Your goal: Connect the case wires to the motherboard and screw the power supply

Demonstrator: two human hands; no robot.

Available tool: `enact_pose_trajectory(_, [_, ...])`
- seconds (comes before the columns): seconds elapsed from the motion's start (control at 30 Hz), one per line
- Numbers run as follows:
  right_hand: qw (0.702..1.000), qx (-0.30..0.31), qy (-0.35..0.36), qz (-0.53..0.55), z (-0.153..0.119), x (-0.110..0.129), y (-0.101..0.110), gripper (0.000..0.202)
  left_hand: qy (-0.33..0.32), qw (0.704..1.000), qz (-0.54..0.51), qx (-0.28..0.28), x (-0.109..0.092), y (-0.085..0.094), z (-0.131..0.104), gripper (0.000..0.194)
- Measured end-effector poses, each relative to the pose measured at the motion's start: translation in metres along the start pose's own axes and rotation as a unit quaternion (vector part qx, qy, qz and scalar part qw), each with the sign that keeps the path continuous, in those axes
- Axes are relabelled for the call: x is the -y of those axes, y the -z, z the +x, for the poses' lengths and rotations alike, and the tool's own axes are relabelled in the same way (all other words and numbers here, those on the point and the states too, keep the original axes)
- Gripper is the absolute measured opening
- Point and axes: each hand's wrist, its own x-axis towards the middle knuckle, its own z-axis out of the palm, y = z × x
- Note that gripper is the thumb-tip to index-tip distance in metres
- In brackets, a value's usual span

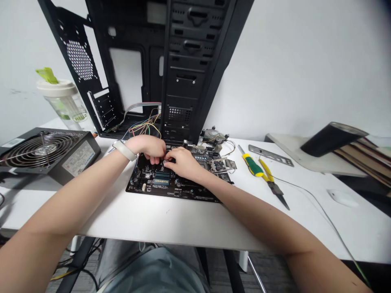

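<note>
Left hand (154, 149) and right hand (182, 163) both curled, fingertips nearly meeting over the black GIGABYTE motherboard (171, 188); can't tell if either grips anything. Board lies flat under the fingers on the white table (183, 221), open black metal PC case (195, 73) just behind.

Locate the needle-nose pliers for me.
In the head view, the needle-nose pliers lie on the white table, right of the motherboard, immediately beside the green-and-yellow screwdriver, tips pointing toward the near edge.
</note>
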Motion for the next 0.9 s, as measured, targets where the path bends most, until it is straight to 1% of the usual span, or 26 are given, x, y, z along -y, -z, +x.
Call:
enact_pose_trajectory(0.1, [0.999, 0.004, -0.017, 0.026, 0.006, -0.002, -0.001, 0.004, 0.005, 1.000, 0.001, -0.023, -0.002, 0.001, -0.002, 0.040])
enact_pose_trajectory(0.17, [0.998, 0.002, -0.034, 0.051, 0.012, 0.000, -0.003, 0.005, 0.009, 0.999, 0.008, -0.040, -0.004, 0.002, -0.003, 0.041])
enact_pose_trajectory(0.23, [0.996, -0.001, -0.045, 0.079, 0.018, 0.004, -0.004, 0.007, 0.014, 0.998, 0.022, -0.057, -0.007, 0.004, -0.006, 0.037])
enact_pose_trajectory(0.3, [0.993, -0.008, -0.049, 0.106, 0.021, 0.009, 0.002, 0.008, 0.018, 0.995, 0.044, -0.083, -0.009, 0.007, -0.011, 0.032])
enact_pose_trajectory(0.37, [0.990, -0.027, -0.054, 0.126, 0.020, 0.013, 0.019, 0.007, 0.020, 0.990, 0.067, -0.120, -0.012, 0.009, -0.019, 0.029])
enact_pose_trajectory(0.43, [0.985, -0.071, -0.065, 0.140, 0.011, 0.012, 0.048, 0.008, 0.010, 0.981, 0.087, -0.172, -0.015, 0.010, -0.030, 0.029])
enact_pose_trajectory(0.47, [0.981, -0.104, -0.072, 0.149, 0.003, 0.010, 0.065, 0.012, 0.000, 0.975, 0.095, -0.200, -0.017, 0.009, -0.036, 0.029])
enact_pose_trajectory(0.57, [0.946, -0.250, -0.096, 0.181, -0.030, -0.008, 0.111, 0.013, -0.037, 0.952, 0.115, -0.283, -0.027, 0.006, -0.057, 0.034])
enact_pose_trajectory(0.6, [0.938, -0.272, -0.116, 0.179, -0.043, -0.018, 0.122, 0.013, -0.044, 0.941, 0.120, -0.314, -0.032, 0.003, -0.064, 0.037])
enact_pose_trajectory(0.63, [0.935, -0.274, -0.148, 0.170, -0.056, -0.028, 0.129, 0.015, -0.055, 0.926, 0.123, -0.352, -0.039, -0.002, -0.070, 0.038])
enact_pose_trajectory(0.67, [0.935, -0.254, -0.195, 0.154, -0.068, -0.040, 0.132, 0.016, -0.064, 0.906, 0.133, -0.396, -0.046, -0.008, -0.075, 0.039])
enact_pose_trajectory(0.7, [0.937, -0.217, -0.244, 0.126, -0.080, -0.051, 0.132, 0.015, -0.078, 0.889, 0.157, -0.423, -0.052, -0.016, -0.079, 0.040])
enact_pose_trajectory(0.73, [0.938, -0.177, -0.285, 0.090, -0.090, -0.062, 0.130, 0.013, -0.099, 0.880, 0.180, -0.428, -0.059, -0.026, -0.082, 0.039])
enact_pose_trajectory(0.77, [0.936, -0.161, -0.304, 0.075, -0.098, -0.072, 0.126, 0.010, -0.144, 0.873, 0.191, -0.424, -0.064, -0.038, -0.084, 0.036])
enact_pose_trajectory(0.8, [0.936, -0.143, -0.314, 0.065, -0.105, -0.081, 0.121, 0.008, -0.206, 0.865, 0.188, -0.418, -0.068, -0.053, -0.084, 0.033])
enact_pose_trajectory(0.83, [0.937, -0.126, -0.321, 0.058, -0.110, -0.089, 0.116, 0.007, -0.272, 0.848, 0.175, -0.420, -0.070, -0.068, -0.084, 0.031])
enact_pose_trajectory(0.87, [0.938, -0.111, -0.324, 0.057, -0.114, -0.096, 0.111, 0.007, -0.344, 0.820, 0.169, -0.425, -0.070, -0.085, -0.082, 0.031])
enact_pose_trajectory(0.9, [0.939, -0.093, -0.325, 0.057, -0.117, -0.101, 0.108, 0.008, -0.399, 0.787, 0.162, -0.441, -0.068, -0.101, -0.081, 0.030])
